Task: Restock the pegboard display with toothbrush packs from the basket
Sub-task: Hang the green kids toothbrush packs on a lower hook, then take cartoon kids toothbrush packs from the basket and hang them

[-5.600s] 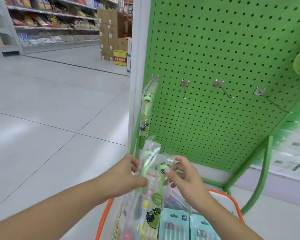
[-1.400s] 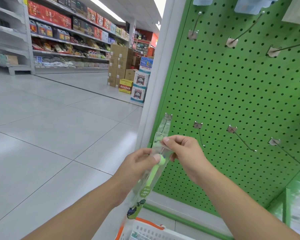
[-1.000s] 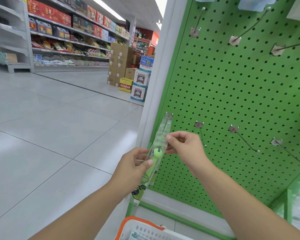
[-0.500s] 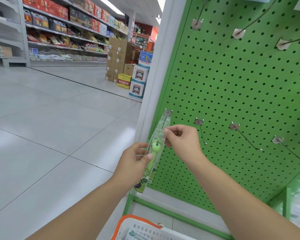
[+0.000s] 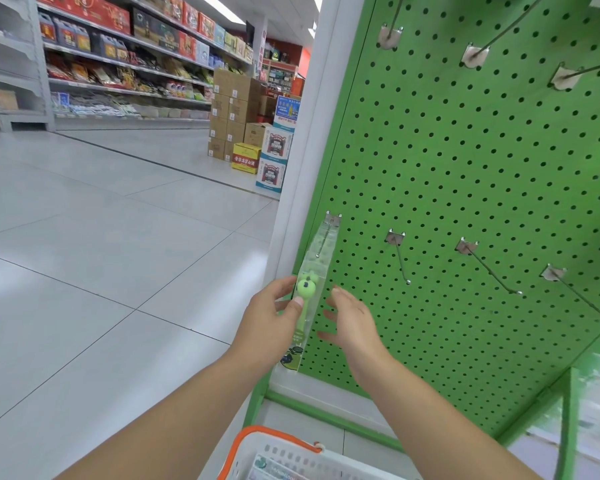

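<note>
Green toothbrush pack (image 5: 312, 289) on one hook (image 5: 327, 237), left hand (image 5: 271, 323) pinching it

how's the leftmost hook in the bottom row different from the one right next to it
The leftmost hook carries a clear toothbrush pack; the neighbouring hook is bare. The left hand holds that pack, while nothing touches the neighbouring hook. Both are metal hooks in the green pegboard, on the same row.

Grey tiled floor (image 5: 101, 271), stocked shelves (image 5: 118, 64), stacked cardboard boxes (image 5: 232, 109) under ceiling strip lights (image 5: 236, 15)
</note>
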